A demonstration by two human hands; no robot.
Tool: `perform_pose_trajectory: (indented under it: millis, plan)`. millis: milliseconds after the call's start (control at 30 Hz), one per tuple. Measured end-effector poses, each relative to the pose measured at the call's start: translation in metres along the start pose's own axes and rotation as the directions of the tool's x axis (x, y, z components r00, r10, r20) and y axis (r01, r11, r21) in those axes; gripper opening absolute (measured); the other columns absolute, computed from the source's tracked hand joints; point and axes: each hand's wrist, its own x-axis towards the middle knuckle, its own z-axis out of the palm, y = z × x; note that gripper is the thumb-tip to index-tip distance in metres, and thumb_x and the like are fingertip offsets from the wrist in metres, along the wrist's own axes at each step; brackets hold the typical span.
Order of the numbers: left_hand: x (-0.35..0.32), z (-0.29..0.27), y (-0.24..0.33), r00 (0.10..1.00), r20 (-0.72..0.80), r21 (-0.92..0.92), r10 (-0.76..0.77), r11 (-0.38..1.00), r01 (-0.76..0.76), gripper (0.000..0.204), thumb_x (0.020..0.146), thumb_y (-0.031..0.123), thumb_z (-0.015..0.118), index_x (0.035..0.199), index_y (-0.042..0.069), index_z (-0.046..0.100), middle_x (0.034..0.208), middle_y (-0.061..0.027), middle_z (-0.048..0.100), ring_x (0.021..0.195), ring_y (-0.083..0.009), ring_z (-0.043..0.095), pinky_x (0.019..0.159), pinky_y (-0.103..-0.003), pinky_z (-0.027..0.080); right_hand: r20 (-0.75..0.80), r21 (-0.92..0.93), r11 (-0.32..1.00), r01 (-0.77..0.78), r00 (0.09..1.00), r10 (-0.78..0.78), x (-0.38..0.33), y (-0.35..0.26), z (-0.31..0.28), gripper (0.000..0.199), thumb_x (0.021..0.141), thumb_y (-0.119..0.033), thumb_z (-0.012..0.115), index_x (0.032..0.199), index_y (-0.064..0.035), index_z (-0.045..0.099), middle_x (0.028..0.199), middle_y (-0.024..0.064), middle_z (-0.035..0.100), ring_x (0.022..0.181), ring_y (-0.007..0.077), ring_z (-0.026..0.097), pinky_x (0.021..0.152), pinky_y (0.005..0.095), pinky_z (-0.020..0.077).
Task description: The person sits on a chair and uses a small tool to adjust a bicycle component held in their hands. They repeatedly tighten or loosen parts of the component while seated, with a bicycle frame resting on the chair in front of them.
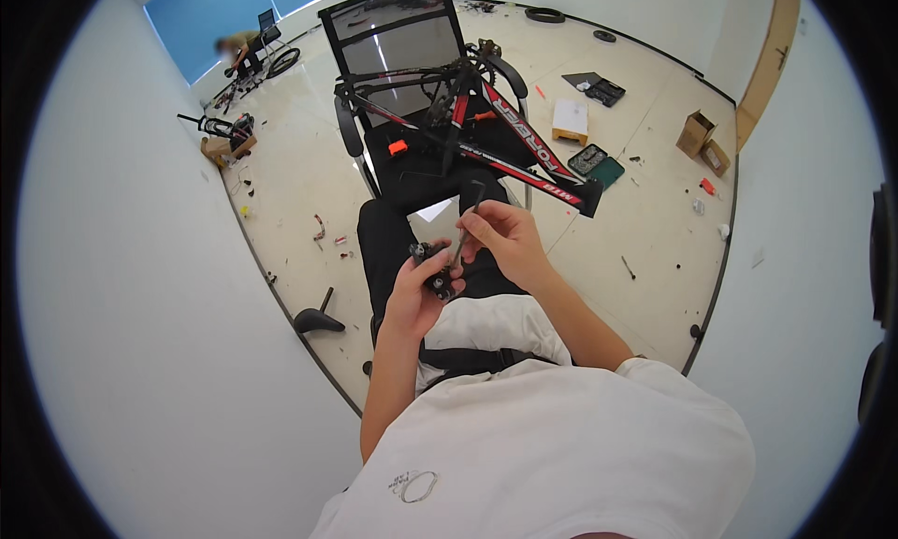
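My left hand (418, 296) is closed around a small black bicycle part (436, 284) with round silver bolt-like ends, held above my lap. My right hand (505, 240) pinches a slim metal tool (462, 244) whose dark upper end rises past the fingers. The tool's lower end meets or passes close to the black part; whether it sits in a bolt cannot be made out. Just ahead, a red, black and white bicycle frame (528, 137) lies across a black mesh-backed office chair (393, 48). An orange object (398, 147) rests on the chair seat.
On the floor at the right are a green tool case (608, 172), a white-topped yellow box (570, 123) and open cardboard boxes (696, 133). A bicycle saddle (320, 321) lies by the left wall. Far left, another person (245, 48) bends near a wheel (283, 63).
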Motion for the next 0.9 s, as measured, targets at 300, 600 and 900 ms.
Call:
perform_pose_trajectory:
  millis: [300, 600, 900]
  plan:
    - [0.0, 0.0, 0.0, 0.999, 0.039, -0.066, -0.009, 0.998, 0.011, 0.027, 0.09, 0.009, 0.061, 0.114, 0.002, 0.051, 0.088, -0.0095, 0.056, 0.078, -0.0173, 0.054, 0.065, -0.031, 0.046, -0.095, -0.088, 0.991, 0.1, 0.99, -0.108, -0.004, 0.005, 0.005, 0.017, 0.095, -0.012, 0.059, 0.093, 0.0045, 0.062, 0.077, 0.0077, 0.066, 0.069, 0.0116, 0.065, 0.066, 0.0239, 0.0528]
    - [0.0, 0.004, 0.001, 0.999, 0.033, -0.032, -0.009, 0.999, 0.01, 0.027, 0.09, 0.008, 0.061, 0.113, 0.002, 0.05, 0.088, -0.0092, 0.055, 0.08, -0.0172, 0.052, 0.065, -0.03, 0.046, -0.037, -0.117, 0.988, 0.103, 0.993, -0.108, -0.005, 0.006, -0.002, 0.017, 0.095, -0.01, 0.059, 0.097, 0.0062, 0.062, 0.082, 0.0075, 0.066, 0.072, 0.0127, 0.066, 0.068, 0.0253, 0.0544]
    - [0.0, 0.004, -0.003, 0.988, -0.054, 0.014, 0.146, 0.989, -0.145, 0.037, 0.084, -0.001, 0.065, 0.116, 0.001, 0.047, 0.089, -0.0082, 0.057, 0.076, -0.0183, 0.056, 0.067, -0.032, 0.047, -0.152, 0.074, 0.997, -0.025, 0.988, 0.036, -0.006, 0.013, 0.005, 0.016, 0.086, -0.006, 0.069, 0.098, 0.0049, 0.066, 0.084, 0.01, 0.07, 0.073, 0.0133, 0.068, 0.068, 0.0248, 0.0566]
